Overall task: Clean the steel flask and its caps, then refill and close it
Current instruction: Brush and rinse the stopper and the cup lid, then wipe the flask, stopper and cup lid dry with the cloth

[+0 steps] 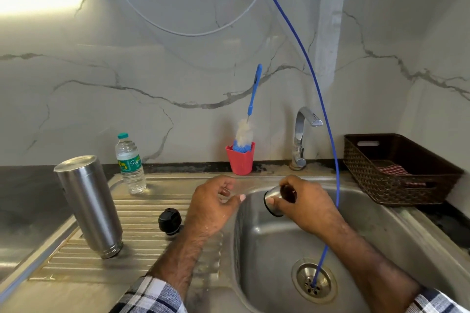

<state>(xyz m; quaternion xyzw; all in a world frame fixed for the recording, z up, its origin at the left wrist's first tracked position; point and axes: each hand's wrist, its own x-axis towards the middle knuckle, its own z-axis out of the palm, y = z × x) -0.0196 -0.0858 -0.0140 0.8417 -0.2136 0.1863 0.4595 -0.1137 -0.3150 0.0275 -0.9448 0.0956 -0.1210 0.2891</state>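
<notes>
Head view: right hand [302,201] half hides steel cap [273,201]

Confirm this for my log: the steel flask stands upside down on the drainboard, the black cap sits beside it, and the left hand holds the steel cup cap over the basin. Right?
Not quite: in the head view, the right hand holds the steel cup cap over the basin; the left hand holds nothing. The steel flask does stand upside down on the drainboard, the black cap beside it.
</notes>
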